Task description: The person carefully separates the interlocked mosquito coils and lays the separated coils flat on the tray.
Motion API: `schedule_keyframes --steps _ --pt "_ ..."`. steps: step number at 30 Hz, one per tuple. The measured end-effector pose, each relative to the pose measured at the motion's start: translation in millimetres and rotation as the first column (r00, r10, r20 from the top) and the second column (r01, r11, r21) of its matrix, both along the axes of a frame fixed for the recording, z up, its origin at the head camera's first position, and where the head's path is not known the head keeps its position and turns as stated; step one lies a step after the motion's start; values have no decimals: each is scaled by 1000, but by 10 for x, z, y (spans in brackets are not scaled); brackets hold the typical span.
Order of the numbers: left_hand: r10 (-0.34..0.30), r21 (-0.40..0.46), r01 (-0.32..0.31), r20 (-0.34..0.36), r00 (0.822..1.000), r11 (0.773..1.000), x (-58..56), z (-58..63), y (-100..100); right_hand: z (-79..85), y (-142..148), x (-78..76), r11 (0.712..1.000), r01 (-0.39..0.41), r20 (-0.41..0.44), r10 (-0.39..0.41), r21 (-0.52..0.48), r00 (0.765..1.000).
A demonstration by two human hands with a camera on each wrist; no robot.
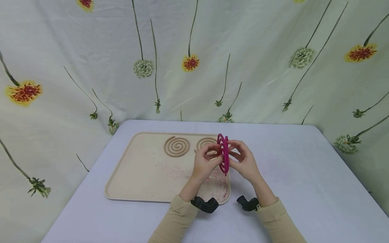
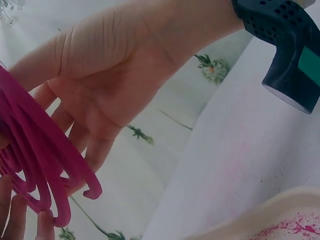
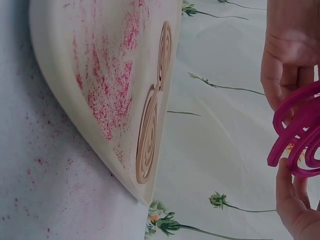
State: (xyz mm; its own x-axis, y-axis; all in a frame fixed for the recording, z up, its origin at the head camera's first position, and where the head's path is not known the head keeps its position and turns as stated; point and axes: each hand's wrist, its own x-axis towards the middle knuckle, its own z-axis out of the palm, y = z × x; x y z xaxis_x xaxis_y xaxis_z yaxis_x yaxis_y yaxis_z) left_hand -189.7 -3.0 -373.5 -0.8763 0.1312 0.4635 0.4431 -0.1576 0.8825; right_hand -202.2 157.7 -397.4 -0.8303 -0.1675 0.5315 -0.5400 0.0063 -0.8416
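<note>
A magenta mosquito coil (image 1: 226, 158) stands nearly edge-on above the tray's right end, its rings spread in more than one layer. My left hand (image 1: 206, 162) pinches it from the left with thumb and fingers. From the right, my right hand (image 1: 244, 160) grips its other side. In the left wrist view the magenta coil (image 2: 37, 135) shows several overlapping curved strands with fingers on both sides. The right wrist view cuts off part of the magenta coil (image 3: 285, 132) at the frame's edge. Behind the hands, a tan coil (image 1: 199, 143) is partly hidden.
A beige tray (image 1: 136, 179) lies on the white-covered table (image 1: 297, 175), with magenta powder smeared at its right end. Another tan spiral coil (image 1: 177, 147) rests near the tray's back edge. A flowered cloth (image 1: 258, 67) hangs behind. Black cameras sit on both wrists.
</note>
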Motion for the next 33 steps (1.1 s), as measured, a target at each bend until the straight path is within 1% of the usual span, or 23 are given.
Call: schedule_keyframes --steps 6,12,14,19,21,25,33 --pt "42 -24 -42 16 999 999 10 20 -16 15 5 4 1000 20 -3 -19 22 1000" --pt "48 -62 -48 -6 999 997 0 38 -56 17 13 3 999 30 20 -31 35 999" --pt "35 -67 -34 4 999 997 -4 40 -65 22 15 6 999 28 35 -30 32 999" --pt "-43 -63 47 63 997 997 -24 39 -80 38 15 18 999 44 94 -46 30 994" --pt "-58 -74 63 71 996 995 -25 43 -86 41 19 19 998 57 111 -60 36 992" --pt "-55 -89 63 83 995 994 -23 54 -92 43 30 18 997 66 123 -71 43 990" --pt "-30 -89 38 88 996 995 -21 50 -87 46 38 22 997 65 97 -69 40 993"
